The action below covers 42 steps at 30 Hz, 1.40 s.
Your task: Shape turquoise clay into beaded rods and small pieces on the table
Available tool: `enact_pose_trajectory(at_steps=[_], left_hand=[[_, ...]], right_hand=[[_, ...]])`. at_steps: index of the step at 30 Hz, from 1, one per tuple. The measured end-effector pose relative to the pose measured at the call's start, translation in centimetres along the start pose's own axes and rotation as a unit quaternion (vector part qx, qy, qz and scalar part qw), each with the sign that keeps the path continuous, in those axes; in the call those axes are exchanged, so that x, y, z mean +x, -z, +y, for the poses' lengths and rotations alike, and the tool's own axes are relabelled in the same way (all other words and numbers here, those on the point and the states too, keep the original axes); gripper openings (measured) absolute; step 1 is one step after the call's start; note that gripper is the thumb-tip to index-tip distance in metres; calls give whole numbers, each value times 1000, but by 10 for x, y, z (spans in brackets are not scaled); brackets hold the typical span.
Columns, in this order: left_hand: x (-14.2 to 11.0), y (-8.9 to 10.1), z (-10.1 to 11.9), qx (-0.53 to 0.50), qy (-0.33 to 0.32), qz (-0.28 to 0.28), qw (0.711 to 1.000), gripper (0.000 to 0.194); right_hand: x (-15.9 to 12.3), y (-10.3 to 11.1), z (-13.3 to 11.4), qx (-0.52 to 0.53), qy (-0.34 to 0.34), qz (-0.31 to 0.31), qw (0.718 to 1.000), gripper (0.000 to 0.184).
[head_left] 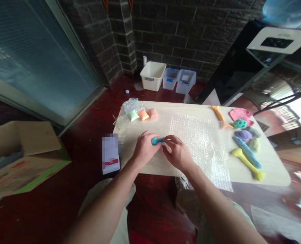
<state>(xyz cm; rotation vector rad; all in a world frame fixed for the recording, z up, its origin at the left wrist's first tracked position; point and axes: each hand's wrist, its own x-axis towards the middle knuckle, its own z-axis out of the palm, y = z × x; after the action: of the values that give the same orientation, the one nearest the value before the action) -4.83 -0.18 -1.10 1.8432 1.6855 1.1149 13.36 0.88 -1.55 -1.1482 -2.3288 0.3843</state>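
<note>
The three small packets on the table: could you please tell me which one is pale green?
It is the leftmost packet; its pale green sets it apart from the orange middle packet and the pinkish rightmost packet.

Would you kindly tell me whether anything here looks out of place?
Yes: one corner of the bubble wrap hangs off the table, and a small pale object lies loose on the floor near the cream basket.

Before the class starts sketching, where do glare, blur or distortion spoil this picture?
Head view: bright light washes out part of the right edge, and the bubble wrap glints; head view: the black appliance leans, probably lens stretching; head view: blocky pixels cover the pale item beside the table; head view: the blue piece in the left hand looks soft.
</note>
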Motion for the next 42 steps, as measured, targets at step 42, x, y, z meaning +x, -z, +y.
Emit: enact_pose_trajectory(at_steps=[42], left_hand=[[-2,-28,45,-592,243,-258,724,26]], right_hand=[[-29,57,10,202,-29,137,969,25]])
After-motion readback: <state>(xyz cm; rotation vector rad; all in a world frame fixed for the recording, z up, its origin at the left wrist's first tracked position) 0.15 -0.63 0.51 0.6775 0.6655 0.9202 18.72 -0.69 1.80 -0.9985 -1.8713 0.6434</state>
